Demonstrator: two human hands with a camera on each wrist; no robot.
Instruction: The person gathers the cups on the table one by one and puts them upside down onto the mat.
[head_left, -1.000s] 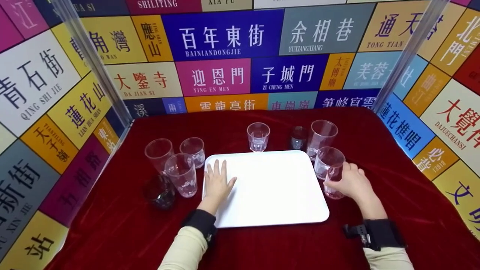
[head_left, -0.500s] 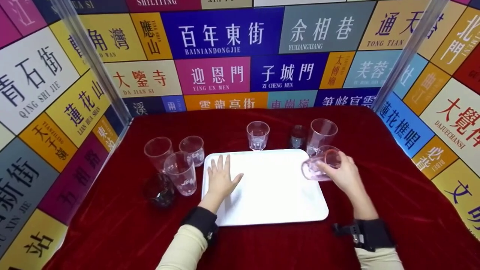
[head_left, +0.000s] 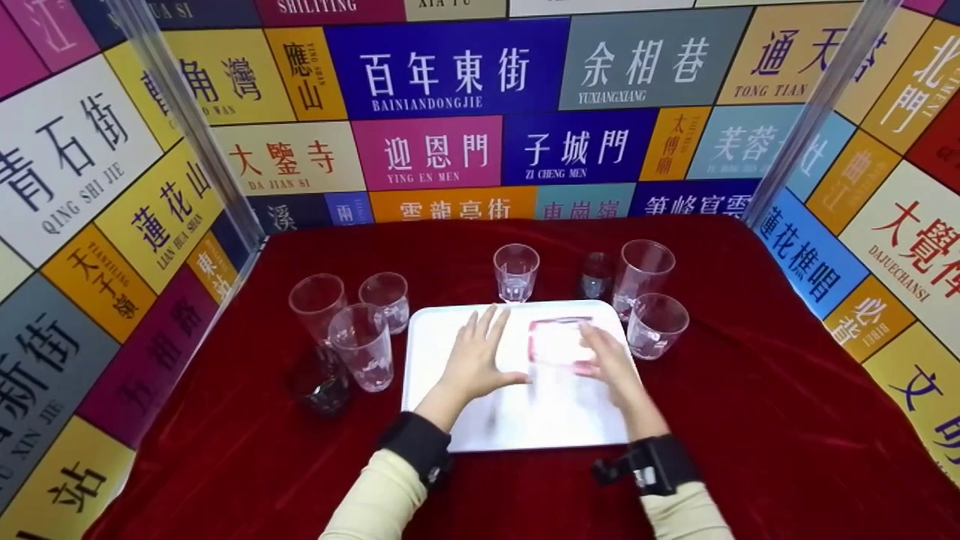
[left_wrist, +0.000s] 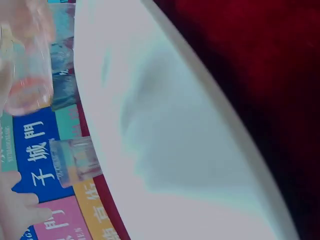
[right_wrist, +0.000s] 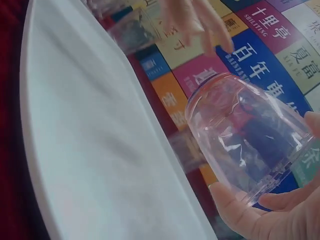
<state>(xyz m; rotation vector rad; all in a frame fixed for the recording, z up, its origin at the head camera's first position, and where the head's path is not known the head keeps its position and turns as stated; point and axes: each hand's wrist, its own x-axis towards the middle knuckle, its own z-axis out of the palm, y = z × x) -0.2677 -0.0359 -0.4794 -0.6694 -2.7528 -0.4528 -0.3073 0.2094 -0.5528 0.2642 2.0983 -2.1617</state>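
A glass held over the flat white rectangular plastic tray (head_left: 517, 420) on the desk (head_left: 750, 420) draped in dark red velvet.

The right hand (head_left: 611, 367) grips a clear, pink-tinged plastic tumbler (head_left: 559, 343) above the tray's far half; in the right wrist view the tumbler (right_wrist: 247, 145) lies tipped on its side, its base against the palm with thumb and fingers curled around it. The left hand (head_left: 476, 358) hovers over the tray's left half, fingers straight and spread, just beside the tumbler; whether it touches the tray I cannot tell. A short clear glass (head_left: 656, 326) stands off the tray's far right corner, a tall clear glass (head_left: 641, 274) just behind it. A clear faceted glass (head_left: 516, 271) stands at the tray's far edge, and three clear cups (head_left: 352, 319) cluster left of the tray.
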